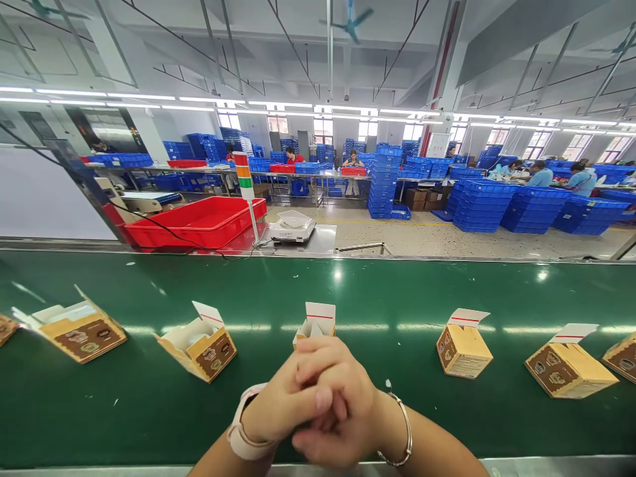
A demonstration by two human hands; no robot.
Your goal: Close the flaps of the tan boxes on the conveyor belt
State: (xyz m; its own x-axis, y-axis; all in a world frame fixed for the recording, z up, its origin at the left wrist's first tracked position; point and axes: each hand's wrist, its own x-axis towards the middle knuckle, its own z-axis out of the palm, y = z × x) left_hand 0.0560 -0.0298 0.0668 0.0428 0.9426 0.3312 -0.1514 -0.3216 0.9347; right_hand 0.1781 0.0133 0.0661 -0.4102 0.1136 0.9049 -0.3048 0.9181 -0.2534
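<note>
Bare left hand (281, 407) and right hand (342, 414) clasped together, holding nothing, over glossy green conveyor belt (149, 417); open yellow-brown cardboard carton (314, 324) just beyond, apparently untouched

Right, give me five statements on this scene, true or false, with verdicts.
The hands are clasped together. True.
The left wrist wears a bracelet. False: it wears a pale watch strap; the bracelet is on the right wrist.
The belt is green. True.
The boxes on the belt are all shut. False: the boxes have open flaps.
The scale stands beside a red tub. True.
</note>
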